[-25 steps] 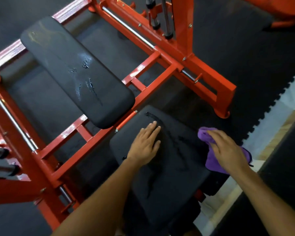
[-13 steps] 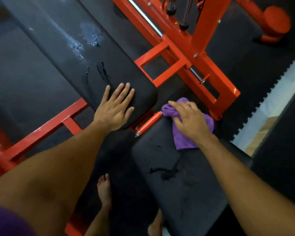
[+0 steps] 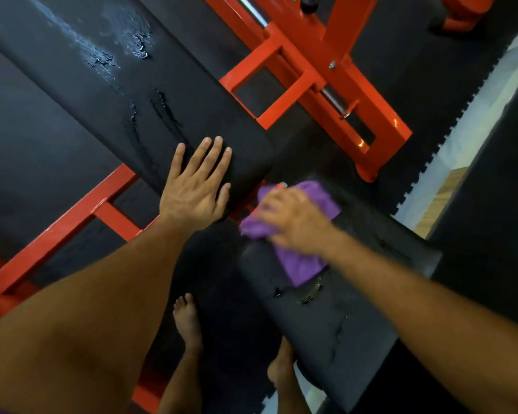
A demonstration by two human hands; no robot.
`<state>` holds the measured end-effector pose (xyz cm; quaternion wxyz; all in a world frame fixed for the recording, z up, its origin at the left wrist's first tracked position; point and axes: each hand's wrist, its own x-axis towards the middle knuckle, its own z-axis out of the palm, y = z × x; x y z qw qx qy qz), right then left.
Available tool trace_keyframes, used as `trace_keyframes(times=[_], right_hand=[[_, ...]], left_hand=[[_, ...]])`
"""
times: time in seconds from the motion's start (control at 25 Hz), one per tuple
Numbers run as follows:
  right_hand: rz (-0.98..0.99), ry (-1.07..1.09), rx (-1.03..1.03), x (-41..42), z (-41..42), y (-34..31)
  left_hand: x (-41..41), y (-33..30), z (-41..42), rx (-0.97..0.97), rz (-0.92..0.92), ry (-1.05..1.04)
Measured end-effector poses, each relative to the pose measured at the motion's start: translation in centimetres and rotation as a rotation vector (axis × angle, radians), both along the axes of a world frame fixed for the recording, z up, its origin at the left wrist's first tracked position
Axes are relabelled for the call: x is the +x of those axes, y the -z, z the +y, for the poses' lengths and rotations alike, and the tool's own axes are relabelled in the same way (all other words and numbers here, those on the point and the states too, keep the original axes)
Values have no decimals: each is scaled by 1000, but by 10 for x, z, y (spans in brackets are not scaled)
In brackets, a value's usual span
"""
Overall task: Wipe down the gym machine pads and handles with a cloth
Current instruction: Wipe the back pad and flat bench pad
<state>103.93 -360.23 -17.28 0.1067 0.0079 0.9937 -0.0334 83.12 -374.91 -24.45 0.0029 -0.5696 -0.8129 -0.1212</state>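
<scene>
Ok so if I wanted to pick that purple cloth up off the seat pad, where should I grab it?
Probably the loose corner of the purple cloth trailing nearest you, below the right hand that presses on it. It lies flat and uncovered on the seat pad, so come straight down from above and pinch it with your fingers. The bunched far end is crowded by the orange frame.

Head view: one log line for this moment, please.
step: wiping seat pad | right hand: presses purple cloth on it, blurred | left hand: flat on back pad | back pad: cracked
</scene>
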Motion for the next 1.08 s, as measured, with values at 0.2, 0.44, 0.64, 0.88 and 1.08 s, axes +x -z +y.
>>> trace_keyframes(times=[0.2, 0.44, 0.64, 0.88, 1.08], right_hand=[[71, 523, 30, -1, 43, -2], [7, 162, -230, 16, -97, -9], [30, 342, -311, 26, -93, -36], [561, 1357, -514, 139, -185, -54], [1285, 2947, -1137, 126, -277, -34]], left_hand=[[2, -2, 0, -35, -16, 3], [0, -5, 2, -78, -10, 5], [3, -12, 8, -173, -30, 10], [5, -64, 35, -664, -81, 10], [90, -97, 87, -454, 156, 788]])
